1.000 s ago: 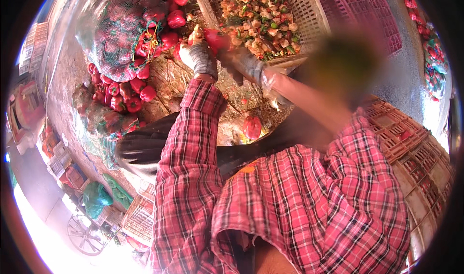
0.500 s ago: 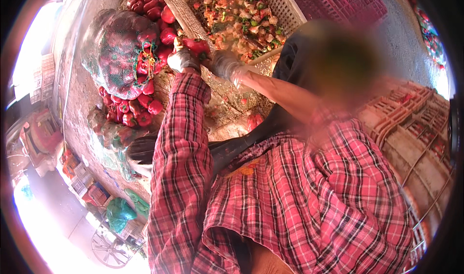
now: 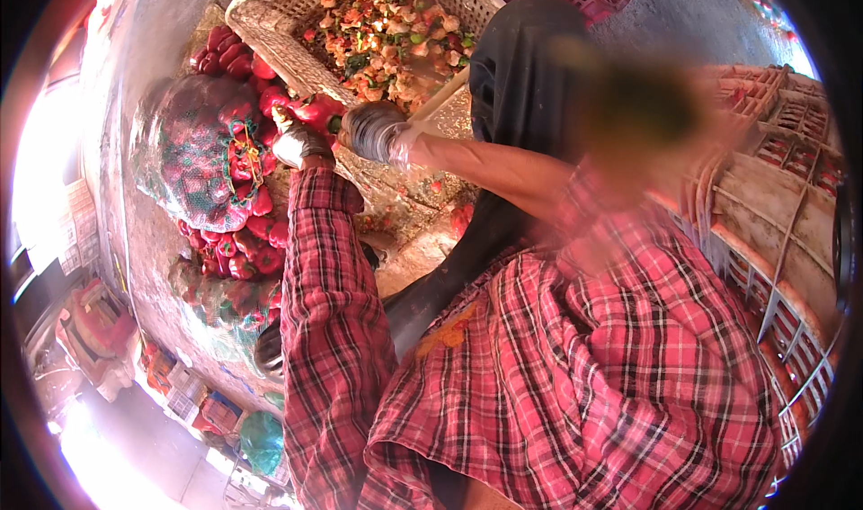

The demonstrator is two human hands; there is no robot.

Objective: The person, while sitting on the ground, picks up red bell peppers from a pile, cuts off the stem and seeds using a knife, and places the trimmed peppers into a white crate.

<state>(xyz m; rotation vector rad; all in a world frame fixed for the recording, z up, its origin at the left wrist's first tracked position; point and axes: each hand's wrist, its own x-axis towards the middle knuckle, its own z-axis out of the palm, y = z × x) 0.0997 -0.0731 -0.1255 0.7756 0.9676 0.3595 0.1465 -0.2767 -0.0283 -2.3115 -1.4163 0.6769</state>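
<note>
Just this side of the pale slatted plastic crate (image 3: 286, 58), the white-gloved left hand (image 3: 301, 143) grasps a glossy red bell pepper (image 3: 317, 111), its long axis pointing toward the grey-wrapped right hand (image 3: 374, 132). That right hand curls beside the pepper's end, its contents too unclear to tell; littered floor (image 3: 415, 256) opens on the crate's near side.

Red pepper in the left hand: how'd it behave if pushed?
The red pepper is probably slippery, given its glossy skin; its rounded sides suggest it may roll. Likely firm, not floppy: it looks plump in the left hand.
</note>
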